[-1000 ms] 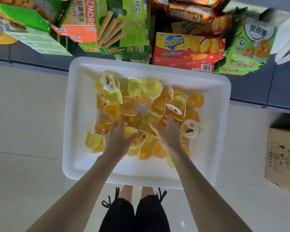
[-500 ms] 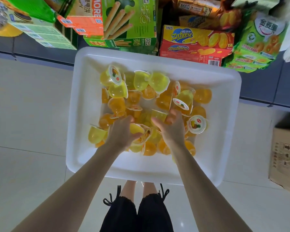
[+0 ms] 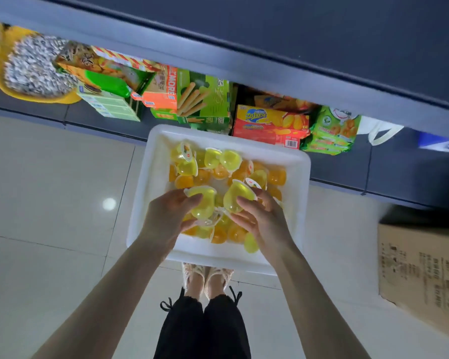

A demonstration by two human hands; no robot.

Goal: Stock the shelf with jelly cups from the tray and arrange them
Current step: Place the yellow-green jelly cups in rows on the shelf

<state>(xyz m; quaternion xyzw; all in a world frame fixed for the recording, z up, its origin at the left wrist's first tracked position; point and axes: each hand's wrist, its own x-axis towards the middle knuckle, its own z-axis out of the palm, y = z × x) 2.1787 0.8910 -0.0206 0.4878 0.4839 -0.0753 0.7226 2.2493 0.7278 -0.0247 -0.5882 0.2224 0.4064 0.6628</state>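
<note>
A white tray (image 3: pixel 151 182) on the floor holds several yellow and orange jelly cups (image 3: pixel 218 167). Over the tray, my left hand (image 3: pixel 166 218) grips yellow jelly cups (image 3: pixel 204 203), with a clear-lidded cup under its fingers. Beside it, my right hand (image 3: pixel 263 218) holds another yellow jelly cup (image 3: pixel 237 195) between thumb and fingers. The two hands are close together, lifted a little above the pile. A dark shelf edge (image 3: pixel 270 73) runs across the top of the view.
Snack boxes stand on the bottom shelf behind the tray: a green biscuit-stick box (image 3: pixel 205 99), a red Zecheese box (image 3: pixel 272 123), green bags (image 3: pixel 332 133). A yellow bowl of seeds (image 3: pixel 34 68) sits at the left. A cardboard box (image 3: pixel 423 275) is on the floor at the right.
Both hands closed on jelly cups in the pile and lifted them up. The camera tilted up, bringing the shelf edge above into view.
</note>
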